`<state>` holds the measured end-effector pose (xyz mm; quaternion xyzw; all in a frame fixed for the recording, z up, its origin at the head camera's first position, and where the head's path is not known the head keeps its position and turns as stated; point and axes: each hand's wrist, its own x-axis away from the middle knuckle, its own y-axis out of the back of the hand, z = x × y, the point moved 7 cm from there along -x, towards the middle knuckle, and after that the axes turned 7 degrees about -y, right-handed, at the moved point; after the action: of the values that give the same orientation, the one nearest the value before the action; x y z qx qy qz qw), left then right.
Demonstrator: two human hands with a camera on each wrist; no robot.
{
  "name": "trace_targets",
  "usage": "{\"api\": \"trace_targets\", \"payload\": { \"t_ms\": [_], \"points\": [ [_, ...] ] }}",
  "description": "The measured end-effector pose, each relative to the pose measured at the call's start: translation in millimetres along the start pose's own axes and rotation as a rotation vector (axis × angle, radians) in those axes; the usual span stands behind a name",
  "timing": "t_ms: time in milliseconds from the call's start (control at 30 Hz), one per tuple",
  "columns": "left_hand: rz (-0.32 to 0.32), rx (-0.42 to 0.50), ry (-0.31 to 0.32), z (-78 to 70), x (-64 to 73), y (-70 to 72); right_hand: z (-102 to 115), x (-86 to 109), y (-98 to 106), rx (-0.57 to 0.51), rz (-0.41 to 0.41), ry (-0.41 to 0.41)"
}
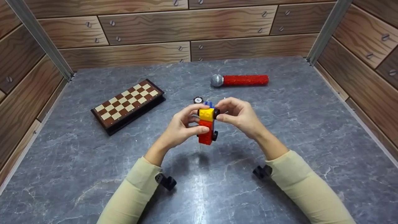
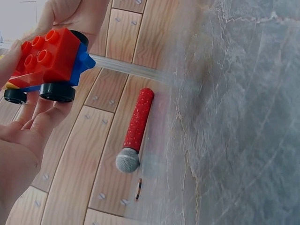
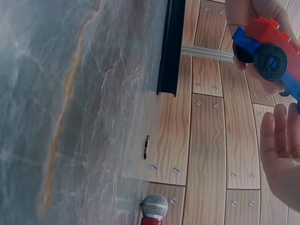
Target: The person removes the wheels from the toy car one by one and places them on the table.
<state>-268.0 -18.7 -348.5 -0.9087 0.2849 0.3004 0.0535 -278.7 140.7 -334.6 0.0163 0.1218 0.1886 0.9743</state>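
Observation:
A building-brick toy car (image 1: 205, 133) with red and yellow bricks, a blue base and black wheels is held up above the table. My left hand (image 1: 180, 127) grips its body from the left, the thumb lying on the red brick. On the other side my right hand (image 1: 244, 119) pinches the black wheel (image 1: 216, 113) beside the yellow brick between thumb and fingers. The left wrist view shows the car's red studded brick (image 2: 51, 56) and a blue hitch (image 2: 86, 61) at its end. In the right wrist view the blue base (image 3: 293, 84) faces the camera.
A folded chessboard box (image 1: 129, 105) lies at the left of the marbled table (image 1: 77, 174). Behind the hands are a round black-and-white chip (image 1: 198, 100) and a red microphone (image 1: 245, 80) with a silver head. Wood-patterned walls (image 1: 186, 23) enclose the table.

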Motion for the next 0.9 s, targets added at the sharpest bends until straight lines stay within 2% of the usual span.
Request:
{"api": "trace_targets", "payload": {
  "t_ms": [200,433,667,900],
  "points": [
    [-0.023,-0.018,0.025,0.0,-0.6,-1.2,-1.6,-0.7,-1.0,0.008,-0.018,0.004],
    [-0.026,-0.055,0.020,-22.9,-3.4,-7.4,-3.0,-1.5,0.5,0.029,-0.041,-0.011],
    [-0.019,-0.084,0.024,-24.5,-2.8,-9.5,-4.5,-2.4,-1.4,-0.011,-0.021,-0.024],
    [-0.035,-0.109,0.055,-23.3,-2.8,-9.3,-5.7,-3.6,-4.0,-0.024,-0.011,0.002]
  ]
}}
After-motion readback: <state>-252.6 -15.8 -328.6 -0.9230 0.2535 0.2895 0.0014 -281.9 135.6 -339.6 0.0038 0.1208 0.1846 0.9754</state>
